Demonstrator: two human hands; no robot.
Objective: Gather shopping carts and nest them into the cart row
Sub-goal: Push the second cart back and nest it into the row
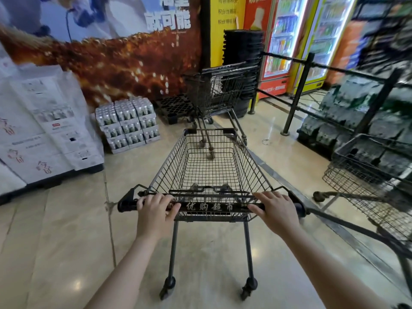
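A dark wire shopping cart (209, 166) stands right in front of me on the tiled floor, its basket empty. My left hand (156, 208) grips the left part of its black handle bar (209, 206). My right hand (276, 210) grips the right part of the same bar. Ahead, by the wall, stands the cart row (218, 90), with its handle end toward me. A gap of floor separates my cart's front from it. Another wire cart (370, 181) is close on my right, partly cut off by the frame edge.
Stacked drink-can cases (128, 123) and white cartons (44, 128) sit at the left. A black pallet (174, 107) lies by the wall. Black rail posts (296, 94) fence the right side, with a stack of black baskets (243, 47) and lit drink fridges (283, 41) behind.
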